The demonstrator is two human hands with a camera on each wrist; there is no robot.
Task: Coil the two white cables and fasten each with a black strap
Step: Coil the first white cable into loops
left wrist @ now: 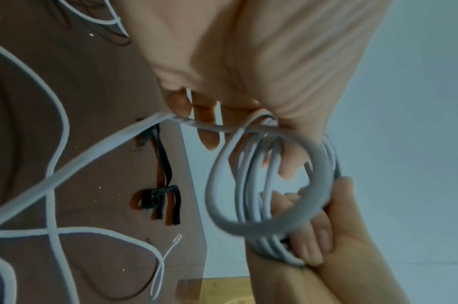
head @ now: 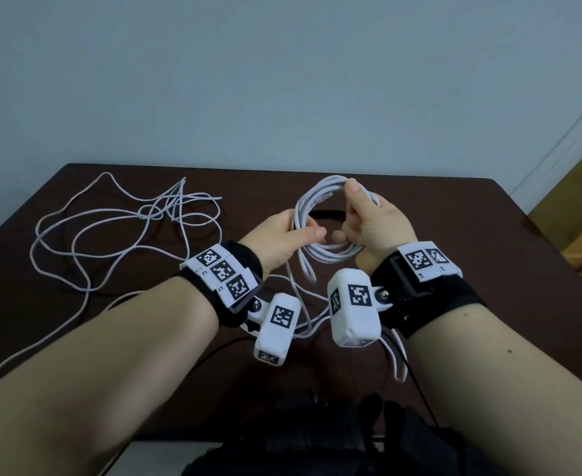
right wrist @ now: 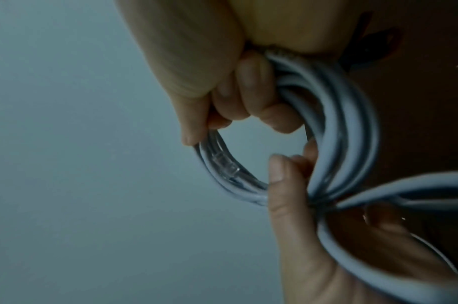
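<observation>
One white cable is wound into a coil held above the dark brown table. My left hand pinches the coil's left side between thumb and fingers. On the right side my right hand grips it, thumb on top. In the right wrist view the coil has a clear plug tucked inside. Its loose tail hangs below my left hand. The second white cable lies loose and tangled at the table's left. Black straps lie on the table under the coil.
A pale wall stands right behind the table's far edge. A wooden piece of furniture is off to the right. Dark cloth lies at the near edge. The second cable's plug rests near the straps.
</observation>
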